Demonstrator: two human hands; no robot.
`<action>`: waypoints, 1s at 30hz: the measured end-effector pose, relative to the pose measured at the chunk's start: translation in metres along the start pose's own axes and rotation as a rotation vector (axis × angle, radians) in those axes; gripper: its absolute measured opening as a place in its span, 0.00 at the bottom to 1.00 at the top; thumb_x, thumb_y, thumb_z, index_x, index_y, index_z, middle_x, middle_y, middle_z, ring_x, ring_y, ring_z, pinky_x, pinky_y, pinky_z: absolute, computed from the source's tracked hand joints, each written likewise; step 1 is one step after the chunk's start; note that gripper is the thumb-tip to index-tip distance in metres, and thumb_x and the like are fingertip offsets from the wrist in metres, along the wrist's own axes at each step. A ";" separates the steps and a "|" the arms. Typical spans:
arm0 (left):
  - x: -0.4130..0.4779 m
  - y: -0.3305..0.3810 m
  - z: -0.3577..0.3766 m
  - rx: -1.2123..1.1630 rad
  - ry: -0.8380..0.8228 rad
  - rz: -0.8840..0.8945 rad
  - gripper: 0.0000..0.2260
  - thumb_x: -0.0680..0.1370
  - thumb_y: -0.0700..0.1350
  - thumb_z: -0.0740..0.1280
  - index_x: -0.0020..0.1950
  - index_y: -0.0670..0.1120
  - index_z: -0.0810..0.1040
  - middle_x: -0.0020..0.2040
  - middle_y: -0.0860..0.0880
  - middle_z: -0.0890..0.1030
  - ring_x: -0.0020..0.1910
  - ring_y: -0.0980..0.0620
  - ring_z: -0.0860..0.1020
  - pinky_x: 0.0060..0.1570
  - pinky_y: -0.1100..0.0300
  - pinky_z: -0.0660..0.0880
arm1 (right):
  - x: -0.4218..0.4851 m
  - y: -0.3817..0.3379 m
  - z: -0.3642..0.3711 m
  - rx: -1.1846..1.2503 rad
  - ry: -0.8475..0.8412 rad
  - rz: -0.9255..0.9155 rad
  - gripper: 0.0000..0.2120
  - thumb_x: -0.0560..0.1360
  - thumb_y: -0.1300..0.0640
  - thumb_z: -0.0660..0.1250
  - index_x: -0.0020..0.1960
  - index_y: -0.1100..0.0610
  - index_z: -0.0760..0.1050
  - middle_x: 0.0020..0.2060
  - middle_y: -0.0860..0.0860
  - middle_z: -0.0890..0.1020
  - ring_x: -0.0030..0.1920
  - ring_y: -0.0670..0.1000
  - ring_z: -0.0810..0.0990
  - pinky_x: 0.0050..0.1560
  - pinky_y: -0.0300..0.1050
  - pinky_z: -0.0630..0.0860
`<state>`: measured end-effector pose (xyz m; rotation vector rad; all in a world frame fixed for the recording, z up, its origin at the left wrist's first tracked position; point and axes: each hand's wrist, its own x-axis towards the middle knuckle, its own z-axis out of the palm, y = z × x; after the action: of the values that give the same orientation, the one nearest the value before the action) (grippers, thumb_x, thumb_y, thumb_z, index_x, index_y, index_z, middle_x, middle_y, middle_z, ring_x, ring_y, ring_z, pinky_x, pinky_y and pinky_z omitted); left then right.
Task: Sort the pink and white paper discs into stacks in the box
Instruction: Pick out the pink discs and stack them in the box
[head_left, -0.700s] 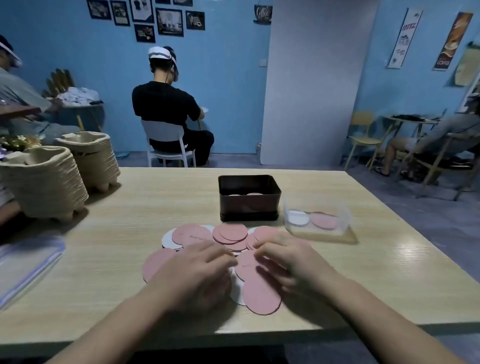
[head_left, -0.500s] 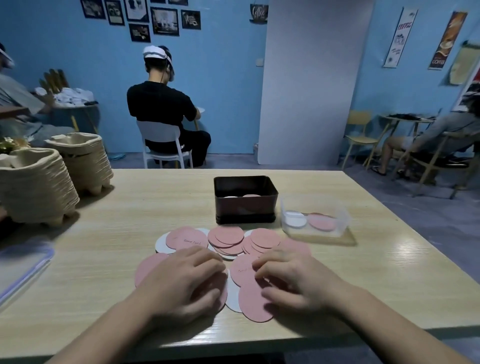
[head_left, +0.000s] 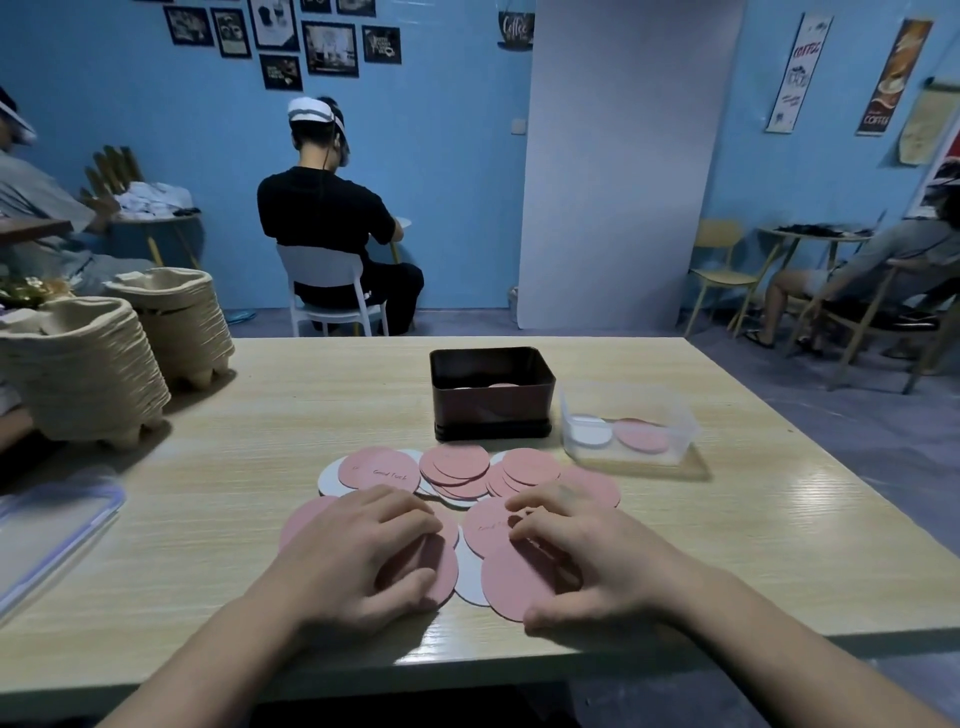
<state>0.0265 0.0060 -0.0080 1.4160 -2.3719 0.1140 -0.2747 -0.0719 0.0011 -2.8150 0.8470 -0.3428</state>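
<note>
The pink and white paper discs (head_left: 457, 463) lie spread on the worktop (head_left: 208, 519), just in front of the dark box (head_left: 491, 410). A few more sit inside the box. The left hand (head_left: 358, 551) and right hand (head_left: 587, 553) rest on the nearest discs with fingers bent. I cannot tell if either one pinches a disc. A clear tub (head_left: 678, 415) stands right of the box.

Left grip (head_left: 358, 556) and right grip (head_left: 587, 551) resting on scattered pink discs (head_left: 457, 462), dark box (head_left: 488, 413) behind
</note>
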 end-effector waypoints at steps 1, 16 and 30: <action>-0.002 0.000 -0.002 0.000 -0.010 -0.003 0.17 0.76 0.60 0.67 0.62 0.57 0.78 0.60 0.62 0.79 0.59 0.59 0.76 0.53 0.63 0.71 | 0.000 -0.001 0.000 -0.008 0.016 0.001 0.31 0.65 0.29 0.72 0.60 0.44 0.71 0.73 0.39 0.66 0.73 0.41 0.62 0.66 0.47 0.73; 0.063 -0.001 0.010 -0.189 0.086 -0.028 0.20 0.77 0.65 0.64 0.66 0.59 0.75 0.59 0.64 0.77 0.59 0.63 0.74 0.59 0.62 0.73 | 0.032 0.035 0.003 0.619 0.381 0.236 0.18 0.74 0.61 0.74 0.56 0.45 0.72 0.37 0.44 0.81 0.36 0.44 0.74 0.39 0.40 0.72; 0.133 -0.028 0.045 -0.058 0.470 0.233 0.03 0.78 0.43 0.73 0.45 0.49 0.81 0.44 0.52 0.79 0.41 0.48 0.77 0.38 0.51 0.74 | 0.063 0.067 -0.002 0.706 0.322 0.210 0.13 0.70 0.54 0.81 0.46 0.54 0.77 0.65 0.50 0.80 0.69 0.39 0.76 0.57 0.36 0.79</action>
<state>-0.0181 -0.1301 -0.0053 0.9524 -2.1105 0.3907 -0.2593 -0.1622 -0.0020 -2.0296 0.8533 -0.8780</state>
